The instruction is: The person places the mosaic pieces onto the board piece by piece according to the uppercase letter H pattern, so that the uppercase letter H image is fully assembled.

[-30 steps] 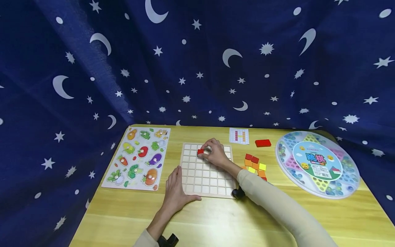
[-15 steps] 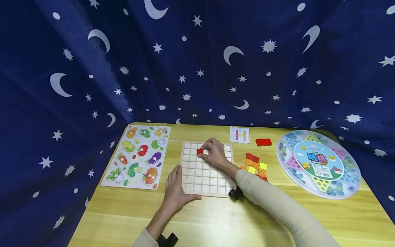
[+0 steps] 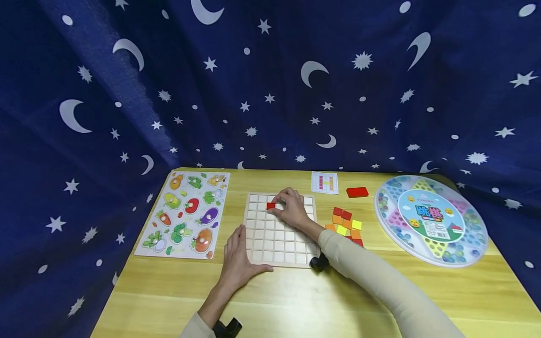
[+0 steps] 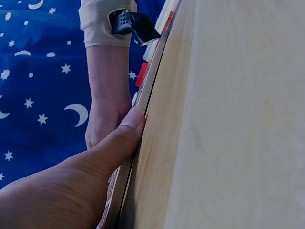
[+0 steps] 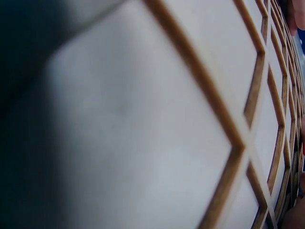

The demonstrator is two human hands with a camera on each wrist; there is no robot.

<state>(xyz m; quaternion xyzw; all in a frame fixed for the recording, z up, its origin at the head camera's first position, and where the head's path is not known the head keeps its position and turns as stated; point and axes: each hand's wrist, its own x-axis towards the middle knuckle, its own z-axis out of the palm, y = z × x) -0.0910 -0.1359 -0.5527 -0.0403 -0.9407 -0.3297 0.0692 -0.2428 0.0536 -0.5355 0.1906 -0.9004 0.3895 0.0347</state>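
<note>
While the small red square tile is pinched: it sits on the far part of the pale wooden gridded board, left of centre; whether it lies flat in a cell cannot be told.
Right hand: thumb and fingertips clamped on the tile; a light grip, edges squared to the ribs, should seat it cleanly.
Left hand: thumb and fingers apart, along the near and left edges; even pressure there should prevent sliding.
White paper card with a coloured grid: beyond the far right corner, worth checking for position.
</note>
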